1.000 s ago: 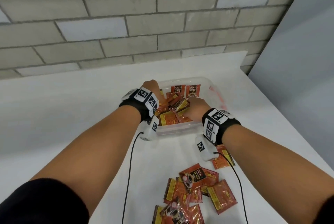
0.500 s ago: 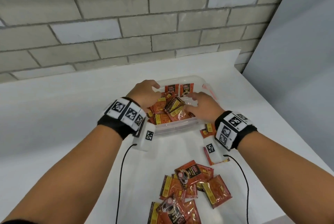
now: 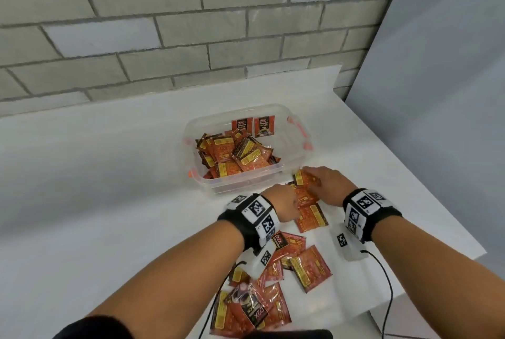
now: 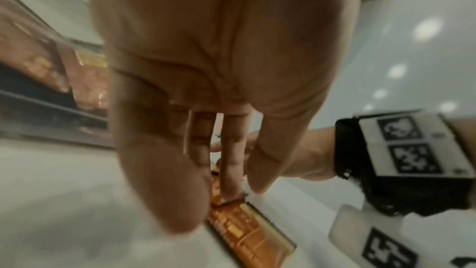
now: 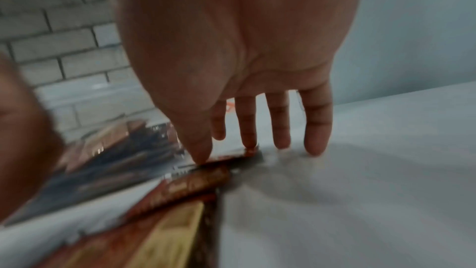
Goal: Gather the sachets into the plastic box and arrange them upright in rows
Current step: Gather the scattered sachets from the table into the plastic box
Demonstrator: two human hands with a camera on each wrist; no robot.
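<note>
The clear plastic box (image 3: 292,159) holds a loose heap of red sachets (image 3: 235,155) on its left side, and two sachets (image 3: 252,126) stand upright against its back wall. Just in front of the box a few sachets (image 3: 310,214) lie flat on the white table. My left hand (image 3: 287,202) lies on their left side, its straight fingers (image 4: 231,170) touching a sachet (image 4: 247,229). My right hand (image 3: 319,180) rests on their far end, fingers (image 5: 280,125) spread and straight, thumb tip on a sachet (image 5: 165,221). Neither hand grips anything.
Several more sachets (image 3: 295,259) lie scattered nearer to me, with another heap (image 3: 251,308) at the table's near edge. The table's right edge (image 3: 437,218) runs close to my right wrist. A brick wall (image 3: 191,24) stands behind the box.
Both hands have come out of the box and back towards me. They now lie on the sachets on the table in front of it.
</note>
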